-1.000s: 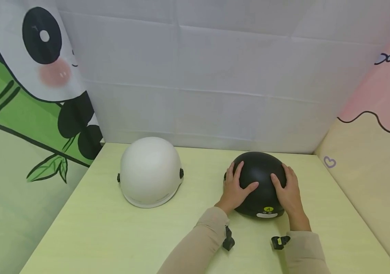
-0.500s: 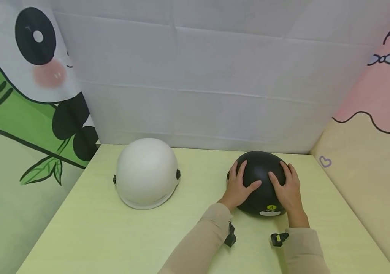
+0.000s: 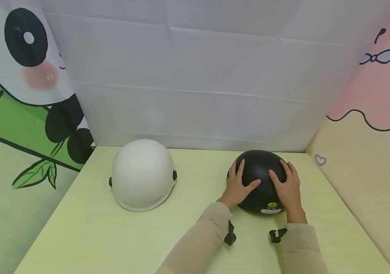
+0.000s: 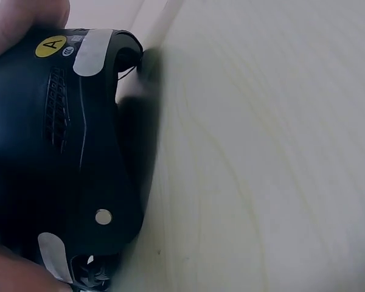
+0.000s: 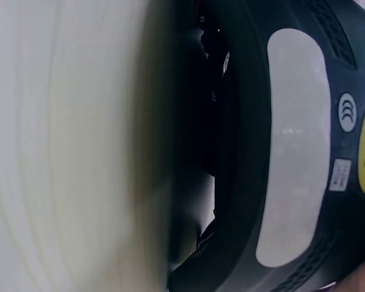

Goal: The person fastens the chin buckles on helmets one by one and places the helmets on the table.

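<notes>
A black helmet (image 3: 260, 167) sits dome up on the table at the right of the head view. My left hand (image 3: 237, 188) grips its left side, thumb and fingers spread over the shell. On the opposite side, my right hand (image 3: 289, 186) holds it the same way. Near its lower rim are a round yellow sticker (image 4: 51, 46) marked A and a pale reflective strip (image 5: 295, 146). The left wrist view shows the rim beside the tabletop, with a dark shadow along it. Farther left stands a white helmet (image 3: 143, 175), touched by neither hand.
The pale yellow table (image 3: 119, 243) ends at a white back wall (image 3: 195, 91). A panda-and-bamboo panel (image 3: 27, 125) rises on the left, a pink cartoon panel (image 3: 369, 91) on the right. Small black devices (image 3: 230, 234) are strapped at both wrists.
The black helmet has shifted slightly right across the table with both hands on it. The head view has turned a little to the right. Both hands keep the same hold.
</notes>
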`<state>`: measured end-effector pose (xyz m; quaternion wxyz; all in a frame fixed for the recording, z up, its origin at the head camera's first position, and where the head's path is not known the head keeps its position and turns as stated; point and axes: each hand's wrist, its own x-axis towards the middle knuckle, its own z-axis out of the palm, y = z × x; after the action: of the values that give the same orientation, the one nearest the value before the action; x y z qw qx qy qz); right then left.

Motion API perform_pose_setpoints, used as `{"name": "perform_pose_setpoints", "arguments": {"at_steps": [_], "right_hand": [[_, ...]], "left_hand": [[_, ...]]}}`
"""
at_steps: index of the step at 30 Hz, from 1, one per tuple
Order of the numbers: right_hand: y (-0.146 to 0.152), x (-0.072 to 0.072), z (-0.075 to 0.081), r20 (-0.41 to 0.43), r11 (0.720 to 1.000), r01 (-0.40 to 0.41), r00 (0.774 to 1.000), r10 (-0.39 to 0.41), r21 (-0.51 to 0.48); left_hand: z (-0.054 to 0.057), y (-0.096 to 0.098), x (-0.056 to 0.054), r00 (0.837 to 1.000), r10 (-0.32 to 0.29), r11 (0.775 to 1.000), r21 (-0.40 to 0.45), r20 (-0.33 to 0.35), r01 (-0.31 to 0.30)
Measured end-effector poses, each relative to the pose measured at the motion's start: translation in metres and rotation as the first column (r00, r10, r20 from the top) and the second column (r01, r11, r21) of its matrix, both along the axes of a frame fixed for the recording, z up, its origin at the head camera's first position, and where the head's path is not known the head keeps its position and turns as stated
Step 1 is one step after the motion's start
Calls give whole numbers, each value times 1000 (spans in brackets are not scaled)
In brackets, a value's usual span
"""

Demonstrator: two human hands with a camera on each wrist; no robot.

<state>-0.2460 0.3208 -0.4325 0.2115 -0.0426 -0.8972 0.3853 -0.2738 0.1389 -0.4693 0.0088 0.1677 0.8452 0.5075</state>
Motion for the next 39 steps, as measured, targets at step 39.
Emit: {"name": "perform_pose_setpoints", "arguments": {"at_steps": [39], "right_hand": [[33, -10, -1, 19, 999, 47, 999, -47, 3]], "left_hand": [[-1, 31, -22, 995, -76, 995, -52, 57, 79]]}}
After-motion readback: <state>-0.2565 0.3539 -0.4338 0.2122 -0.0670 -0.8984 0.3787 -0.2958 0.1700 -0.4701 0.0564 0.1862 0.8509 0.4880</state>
